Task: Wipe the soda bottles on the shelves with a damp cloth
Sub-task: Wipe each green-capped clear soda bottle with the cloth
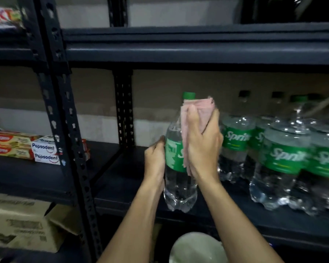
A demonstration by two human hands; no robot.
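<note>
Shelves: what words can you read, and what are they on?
"Sprit", end hidden: green labels of shelf bottles.
"Pepsodent": two white boxes.
"Colgate", blurry: two red boxes.
"ACT", cut off: red packet.
Cardboard box print: too blurred.
Held bottle label: cloth covers most.

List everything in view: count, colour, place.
held bottle: one, clear with green label and cap, shelf front, between the hands
cloth: one, pink, against the held bottle's neck and label
shelf bottles: several (count unclear), clear with green labels, middle shelf, right
Colgate boxes: two, red, left shelf, stacked
Pepsodent boxes: two, white and blue, right of the Colgate boxes, stacked
packet: one, red, top left, blurred
carton: one, brown, lower left
round container: one, white, bottom edge
rack: dark
left hand: grips held bottle
right hand: grips cloth
</note>
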